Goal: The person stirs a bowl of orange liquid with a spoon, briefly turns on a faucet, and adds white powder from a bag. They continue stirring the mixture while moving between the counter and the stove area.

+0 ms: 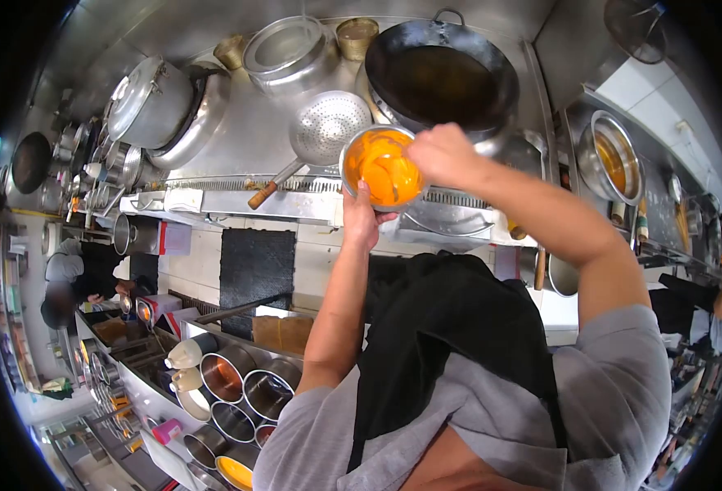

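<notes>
My left hand (364, 215) grips a small metal bowl (349, 175) from below, its thumb against the near side. Inside the bowl lies a thick, glossy orange mixture (388, 186), streaked up the wall. Closed in a fist, my right hand (445, 155) is at the bowl's right rim; whatever it holds is hidden by the fingers and the orange coating. Just behind the bowl, a perforated skimmer (328, 123) with a wooden handle rests on the stove. A large black wok (443, 78) holding dark liquid sits beyond my right hand.
Lidded pots (150, 106) stand at the back left, and a stacked metal pot (291, 53) at the back. On the right counter is a steel bowl of amber liquid (613, 159). Several steel containers (230, 372) fill the lower-left counter. Other people (74, 274) work at both sides.
</notes>
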Action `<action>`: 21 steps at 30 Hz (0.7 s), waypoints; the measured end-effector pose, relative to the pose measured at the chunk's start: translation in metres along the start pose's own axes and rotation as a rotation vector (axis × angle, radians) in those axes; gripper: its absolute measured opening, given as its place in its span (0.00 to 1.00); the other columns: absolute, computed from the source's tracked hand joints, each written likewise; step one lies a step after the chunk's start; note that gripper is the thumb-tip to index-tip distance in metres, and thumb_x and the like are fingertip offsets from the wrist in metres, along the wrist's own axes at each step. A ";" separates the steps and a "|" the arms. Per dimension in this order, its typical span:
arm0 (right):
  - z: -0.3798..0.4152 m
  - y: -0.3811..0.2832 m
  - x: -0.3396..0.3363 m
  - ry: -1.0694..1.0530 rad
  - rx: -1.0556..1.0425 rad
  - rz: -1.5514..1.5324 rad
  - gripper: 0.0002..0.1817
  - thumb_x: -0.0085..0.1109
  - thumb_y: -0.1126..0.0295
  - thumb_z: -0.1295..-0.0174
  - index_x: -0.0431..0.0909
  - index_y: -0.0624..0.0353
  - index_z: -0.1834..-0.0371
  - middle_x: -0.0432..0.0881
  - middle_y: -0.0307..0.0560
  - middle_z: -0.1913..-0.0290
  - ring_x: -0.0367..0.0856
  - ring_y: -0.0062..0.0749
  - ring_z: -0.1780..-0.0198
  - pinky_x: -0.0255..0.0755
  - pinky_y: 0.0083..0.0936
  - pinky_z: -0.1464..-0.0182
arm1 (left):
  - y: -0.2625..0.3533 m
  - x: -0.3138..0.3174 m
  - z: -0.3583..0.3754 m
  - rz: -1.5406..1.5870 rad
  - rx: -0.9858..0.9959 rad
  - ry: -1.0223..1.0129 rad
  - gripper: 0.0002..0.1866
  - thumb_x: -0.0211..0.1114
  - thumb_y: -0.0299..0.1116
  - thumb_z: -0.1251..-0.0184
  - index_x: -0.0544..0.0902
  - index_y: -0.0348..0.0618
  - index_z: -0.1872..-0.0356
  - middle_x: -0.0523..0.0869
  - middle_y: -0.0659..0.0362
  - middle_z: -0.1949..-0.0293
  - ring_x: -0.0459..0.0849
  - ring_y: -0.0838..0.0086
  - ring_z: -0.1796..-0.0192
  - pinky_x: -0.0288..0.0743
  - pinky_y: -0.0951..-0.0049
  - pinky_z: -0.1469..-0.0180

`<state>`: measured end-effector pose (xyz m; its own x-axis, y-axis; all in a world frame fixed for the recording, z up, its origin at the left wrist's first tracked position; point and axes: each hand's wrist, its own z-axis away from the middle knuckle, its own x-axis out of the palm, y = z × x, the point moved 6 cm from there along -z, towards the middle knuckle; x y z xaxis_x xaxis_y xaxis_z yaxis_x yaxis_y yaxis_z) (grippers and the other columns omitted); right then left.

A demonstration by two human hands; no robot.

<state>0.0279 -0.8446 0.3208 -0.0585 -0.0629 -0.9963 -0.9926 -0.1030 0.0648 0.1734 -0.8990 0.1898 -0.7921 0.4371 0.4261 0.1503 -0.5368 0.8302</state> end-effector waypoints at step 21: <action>0.008 -0.015 0.006 -0.295 -0.043 -0.050 0.14 0.62 0.71 0.49 0.89 0.42 0.60 0.89 0.45 0.64 0.88 0.45 0.57 0.81 0.40 0.57 | -0.009 -0.027 0.017 -0.013 -0.013 0.047 0.25 0.47 0.46 0.17 0.57 0.53 0.26 0.80 0.50 0.42 0.90 0.62 0.59 0.87 0.72 0.75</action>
<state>0.0414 -0.8352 0.3138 -0.0440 0.2333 -0.9714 -0.9900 -0.1406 0.0110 0.2030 -0.8936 0.1770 -0.8211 0.4096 0.3976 0.1324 -0.5410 0.8306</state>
